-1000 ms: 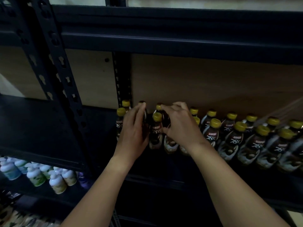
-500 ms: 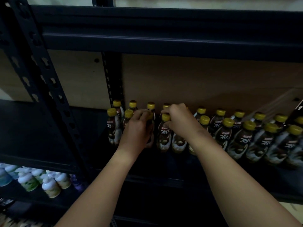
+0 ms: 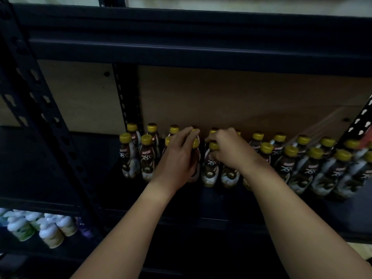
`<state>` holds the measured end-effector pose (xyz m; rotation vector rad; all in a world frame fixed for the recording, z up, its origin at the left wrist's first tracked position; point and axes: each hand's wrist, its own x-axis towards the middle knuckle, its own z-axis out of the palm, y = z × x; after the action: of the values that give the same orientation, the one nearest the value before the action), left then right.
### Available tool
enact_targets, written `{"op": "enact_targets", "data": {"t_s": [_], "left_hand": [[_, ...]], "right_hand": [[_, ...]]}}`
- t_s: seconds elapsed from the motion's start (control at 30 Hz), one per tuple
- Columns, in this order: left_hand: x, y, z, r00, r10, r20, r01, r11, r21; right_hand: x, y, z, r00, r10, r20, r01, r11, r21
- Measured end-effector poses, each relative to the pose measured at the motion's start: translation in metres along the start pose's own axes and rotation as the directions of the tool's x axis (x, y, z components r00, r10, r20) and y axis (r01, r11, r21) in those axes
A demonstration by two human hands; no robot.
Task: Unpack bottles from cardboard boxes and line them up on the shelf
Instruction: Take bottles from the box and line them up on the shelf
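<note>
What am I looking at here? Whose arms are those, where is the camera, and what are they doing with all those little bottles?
There is no machine here: these are a person's two bare arms, filmed by a camera worn on the head, which looks forward and down. The left hand and the right hand reach into a dark metal shelf. On it stand brown coffee bottles with yellow caps, lined up in two rows against a wooden back panel. The left hand's grip wraps round one bottle in the middle of the row; the right hand's fingers curl over the caps of the next bottles. Lower left, on another shelf, sit white-topped bottles.
</note>
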<state>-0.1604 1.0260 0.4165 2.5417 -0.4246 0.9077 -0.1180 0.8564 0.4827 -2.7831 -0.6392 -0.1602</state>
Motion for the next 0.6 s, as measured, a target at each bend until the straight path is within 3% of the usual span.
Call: {"op": "enact_targets", "data": {"t_s": [0.1, 0.23, 0.47, 0.6], "left_hand": [[0.006, 0.006, 0.009, 0.993, -0.109, 0.053, 0.11, 0.993, -0.035], [0.008, 0.005, 0.013, 0.984, -0.156, 0.089, 0.158, 0.987, -0.017], [0.007, 0.006, 0.014, 0.985, -0.151, 0.081, 0.154, 0.988, -0.025], [0.007, 0.012, 0.014, 0.999, -0.053, 0.013, 0.053, 0.998, 0.026]], "right_hand": [[-0.003, 0.007, -0.001, 1.0, -0.006, -0.007, 0.006, 1.0, 0.013], [-0.005, 0.01, -0.004, 1.0, 0.0, 0.006, -0.001, 0.999, 0.041], [-0.009, 0.009, -0.003, 1.0, 0.009, 0.021, -0.011, 0.996, 0.086], [-0.014, 0.012, -0.01, 0.997, -0.055, -0.049, 0.061, 0.991, 0.12]]}}
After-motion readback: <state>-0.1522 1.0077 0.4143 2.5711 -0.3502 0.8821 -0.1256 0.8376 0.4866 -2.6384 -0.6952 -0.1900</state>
